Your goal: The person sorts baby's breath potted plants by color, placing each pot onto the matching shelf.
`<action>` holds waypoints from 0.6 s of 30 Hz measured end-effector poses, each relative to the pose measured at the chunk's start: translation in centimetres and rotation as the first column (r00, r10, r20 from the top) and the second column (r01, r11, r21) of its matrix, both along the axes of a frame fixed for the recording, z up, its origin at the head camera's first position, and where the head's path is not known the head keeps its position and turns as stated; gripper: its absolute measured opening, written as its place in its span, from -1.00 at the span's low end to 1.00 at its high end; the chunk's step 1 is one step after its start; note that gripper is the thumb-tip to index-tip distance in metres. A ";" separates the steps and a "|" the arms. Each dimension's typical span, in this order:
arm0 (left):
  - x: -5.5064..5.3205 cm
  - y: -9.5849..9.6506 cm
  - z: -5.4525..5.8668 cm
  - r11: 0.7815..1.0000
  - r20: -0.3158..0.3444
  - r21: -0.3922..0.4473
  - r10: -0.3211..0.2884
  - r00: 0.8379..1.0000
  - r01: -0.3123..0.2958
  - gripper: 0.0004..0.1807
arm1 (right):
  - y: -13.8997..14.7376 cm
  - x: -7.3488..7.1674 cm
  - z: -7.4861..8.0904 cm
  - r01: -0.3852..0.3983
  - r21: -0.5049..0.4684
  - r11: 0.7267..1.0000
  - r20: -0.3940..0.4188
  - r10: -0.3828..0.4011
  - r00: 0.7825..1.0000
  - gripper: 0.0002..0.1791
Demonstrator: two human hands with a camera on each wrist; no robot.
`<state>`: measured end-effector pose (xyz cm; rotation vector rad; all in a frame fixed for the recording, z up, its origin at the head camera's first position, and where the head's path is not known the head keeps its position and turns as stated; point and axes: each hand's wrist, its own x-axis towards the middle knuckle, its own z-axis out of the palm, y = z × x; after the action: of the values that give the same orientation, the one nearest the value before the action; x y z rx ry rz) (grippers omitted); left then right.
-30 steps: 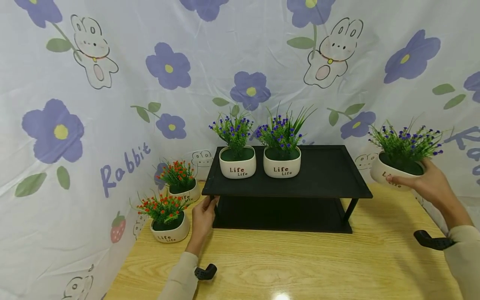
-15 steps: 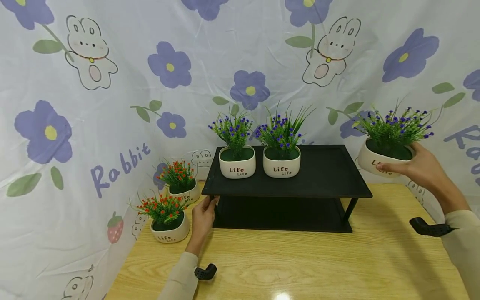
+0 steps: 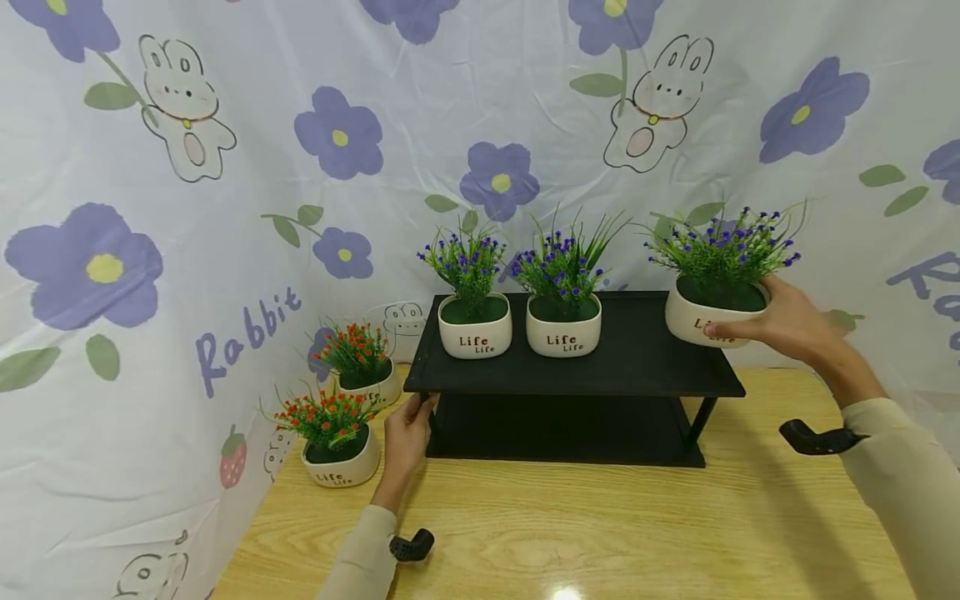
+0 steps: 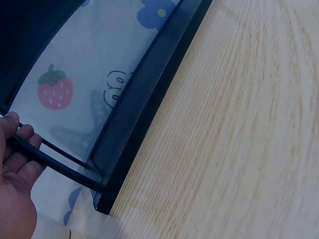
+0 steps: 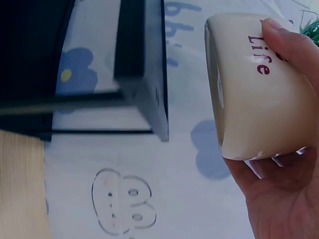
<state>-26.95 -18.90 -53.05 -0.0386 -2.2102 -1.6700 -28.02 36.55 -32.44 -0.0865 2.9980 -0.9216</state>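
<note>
My right hand (image 3: pixel 787 325) grips a white oval pot of purple artificial flowers (image 3: pixel 712 300), thumb on its front by the "Life" lettering. In the right wrist view, that pot (image 5: pixel 264 99) is held up with a gap between it and the black shelf (image 5: pixel 144 64). With my left hand (image 3: pixel 407 433) I hold the front left post of the two-tier black shelf (image 3: pixel 645 358). The left wrist view has the fingers curled round this thin post (image 4: pixel 60 167). Two more purple-flowered pots, one at left (image 3: pixel 475 325) and one near the middle (image 3: pixel 564 325), stand on the top tier.
Two pots of orange-red flowers, a front one (image 3: pixel 341 454) and a rear one (image 3: pixel 367 379), stand on the wooden table (image 3: pixel 570 525) left of the shelf. A white patterned cloth (image 3: pixel 420 100) hangs behind and at the left.
My right hand has carried the purple-flowered pot leftward and slightly up, from beside the shelf to over its right end. The left hand stays on the post.
</note>
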 end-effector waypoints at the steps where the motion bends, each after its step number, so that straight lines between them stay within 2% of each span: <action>1: 0.0 0.0 0.0 1.000 0.001 -0.001 0.000 1.000 0.000 -0.83 | -0.4 -0.2 0.0 -0.009 -0.008 1.000 0.000 0.009 1.000 0.49; 8: 0.0 0.0 0.1 1.000 -0.002 0.005 0.003 1.000 -0.003 -0.84 | -2.7 -1.4 -0.3 -0.075 -0.025 0.997 0.001 0.075 0.997 0.47; 18: 0.2 0.0 0.3 0.999 0.001 -0.033 0.025 1.000 -0.025 -0.81 | -4.5 -2.9 -1.9 -0.123 -0.039 0.992 0.029 0.124 0.992 0.44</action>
<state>-26.79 -18.87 -52.74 -0.0182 -2.2305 -1.6210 -30.91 32.08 -34.35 -0.2521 2.9082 -0.9567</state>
